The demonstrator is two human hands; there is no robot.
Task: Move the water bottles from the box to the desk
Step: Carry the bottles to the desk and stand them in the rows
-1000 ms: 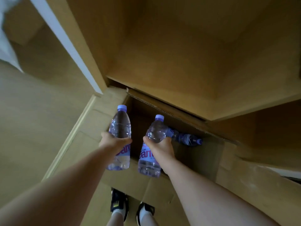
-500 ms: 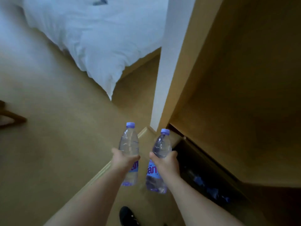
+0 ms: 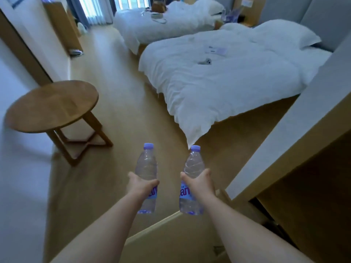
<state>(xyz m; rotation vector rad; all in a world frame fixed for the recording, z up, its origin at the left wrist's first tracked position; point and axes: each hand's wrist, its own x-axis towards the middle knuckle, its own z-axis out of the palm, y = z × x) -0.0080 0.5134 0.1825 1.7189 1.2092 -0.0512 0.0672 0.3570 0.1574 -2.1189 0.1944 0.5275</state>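
Head view, left to right. Our left hand [image 3: 141,185] wraps its fingers round the waist of the left bottle [image 3: 146,177]; our right hand [image 3: 199,182] grips the right bottle [image 3: 192,180] likewise, both upright and held out over the floor [image 3: 117,103]. We judge the thin, full plastic bottles moderately heavy, slightly yielding and smooth; mid-body, at the label's top, seems the surest hold. Half a second earlier the cupboard filled the right; now a round table [image 3: 51,105] and beds [image 3: 228,76] appear.

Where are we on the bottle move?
Done: two bottles are out of the box. In hand: left hand holds one bottle, right hand the other bottle, both upright over the floor. Left: setting them down; no desk is identifiable here.
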